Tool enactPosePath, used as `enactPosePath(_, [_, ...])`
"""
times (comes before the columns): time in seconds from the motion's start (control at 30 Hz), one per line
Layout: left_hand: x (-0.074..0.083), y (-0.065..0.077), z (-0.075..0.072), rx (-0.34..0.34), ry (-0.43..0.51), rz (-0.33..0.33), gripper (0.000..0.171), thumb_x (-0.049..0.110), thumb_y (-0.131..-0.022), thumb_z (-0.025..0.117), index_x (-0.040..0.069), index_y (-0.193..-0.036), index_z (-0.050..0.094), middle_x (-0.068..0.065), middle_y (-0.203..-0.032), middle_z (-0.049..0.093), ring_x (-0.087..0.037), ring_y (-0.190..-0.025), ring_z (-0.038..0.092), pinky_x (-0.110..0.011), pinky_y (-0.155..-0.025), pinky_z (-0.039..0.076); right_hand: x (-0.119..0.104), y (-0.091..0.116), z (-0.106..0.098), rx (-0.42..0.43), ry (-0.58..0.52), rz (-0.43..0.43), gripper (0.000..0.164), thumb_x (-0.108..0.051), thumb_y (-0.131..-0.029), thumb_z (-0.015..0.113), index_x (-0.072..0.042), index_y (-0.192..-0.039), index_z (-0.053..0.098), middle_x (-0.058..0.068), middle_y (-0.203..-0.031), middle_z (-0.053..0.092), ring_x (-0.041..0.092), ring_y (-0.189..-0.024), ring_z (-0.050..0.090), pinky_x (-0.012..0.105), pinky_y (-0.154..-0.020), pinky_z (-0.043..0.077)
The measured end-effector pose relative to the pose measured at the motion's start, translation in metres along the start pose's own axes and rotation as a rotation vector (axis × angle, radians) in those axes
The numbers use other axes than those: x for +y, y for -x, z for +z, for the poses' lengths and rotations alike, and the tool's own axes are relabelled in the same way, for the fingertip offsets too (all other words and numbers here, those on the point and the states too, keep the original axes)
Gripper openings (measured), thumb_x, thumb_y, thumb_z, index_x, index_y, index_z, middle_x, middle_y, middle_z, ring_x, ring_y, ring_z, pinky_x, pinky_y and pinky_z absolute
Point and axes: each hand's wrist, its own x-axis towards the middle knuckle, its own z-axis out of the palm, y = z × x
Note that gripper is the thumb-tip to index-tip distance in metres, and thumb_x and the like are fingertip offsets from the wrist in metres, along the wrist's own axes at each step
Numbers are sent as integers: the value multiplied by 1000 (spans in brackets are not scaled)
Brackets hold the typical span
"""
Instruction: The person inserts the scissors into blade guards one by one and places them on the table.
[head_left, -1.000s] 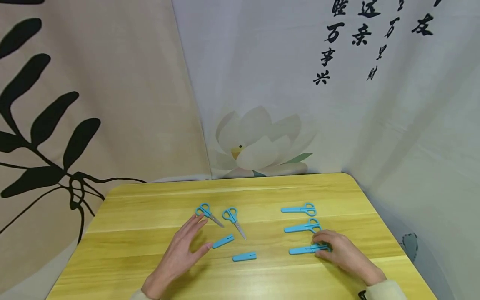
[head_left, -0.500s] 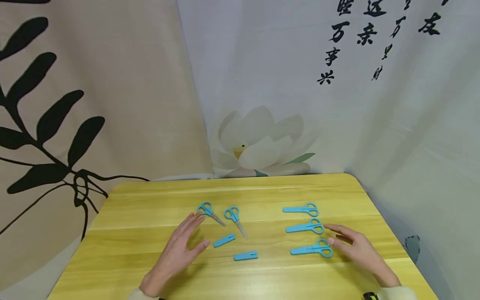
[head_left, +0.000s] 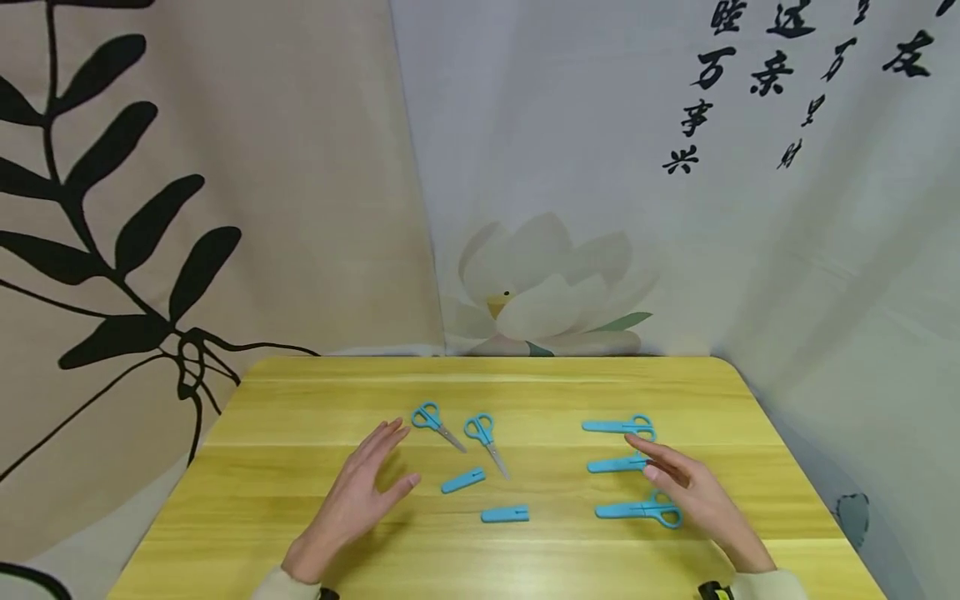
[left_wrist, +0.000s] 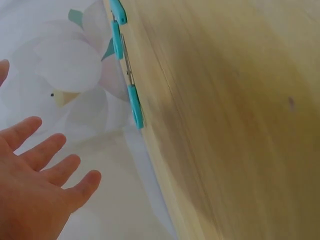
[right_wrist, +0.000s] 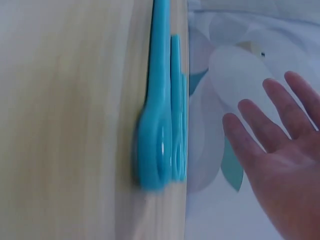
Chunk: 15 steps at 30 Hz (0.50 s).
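My left hand (head_left: 358, 500), fingers spread, hovers left of two bare scissors and holds nothing. The nearer of these, blue-handled scissors (head_left: 431, 418), lies by its fingertips; the second pair of scissors (head_left: 480, 430) is just right of it. Below them lie two loose blue sheaths, one tilted sheath (head_left: 463, 480) and one level sheath (head_left: 505, 514). On the right, three sheathed scissors form a column: the top pair (head_left: 609, 426), the middle pair (head_left: 617, 464) and the bottom pair (head_left: 630, 509). Over their handles is my right hand (head_left: 697, 492), fingers extended and holding nothing, partly hiding the middle handle.
Everything lies on a yellow wood-grain table (head_left: 420, 550). Behind it hangs a pale curtain (head_left: 315, 183) with a lotus, dark leaves and black characters. The table's far edge meets the curtain.
My right hand has let go of the bottom sheathed scissors and moved up towards the upper ones, its fingers straightening. The left hand stays nearly still. The head view has shifted slightly.
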Motion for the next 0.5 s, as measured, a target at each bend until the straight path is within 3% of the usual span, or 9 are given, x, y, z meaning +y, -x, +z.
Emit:
enactPosePath(0.17, [-3,3,-2,-1,4,-19,73,37,-94,77,11,-155,47,-9,-165,36,-42,-149,33,-74,-110,31,-8,-11,17,-53,-37,-28,46,-5,-109,48,-15,-154,50,10,-156,50,-2,-138,45,17,-104,45])
enactPosePath(0.3, [-2,4,-2,-8,13,4,73,38,-95,76,11,-155,46,-10,-165,36,-43,-148,35,-74,-109,33,-11,-21,32,-97,-41,-51,46,-7,-110,48,-16,-154,50,9,-156,50,9,-138,50,21,-104,47])
enactPosePath(0.5, [0,9,0,-26,7,30,73,41,-97,72,9,-156,44,-12,-164,35,-44,-147,35,-73,-109,34,-17,-38,57,-162,46,-102,45,-9,-108,51,-20,-152,53,2,-154,53,19,-139,51,38,-107,50])
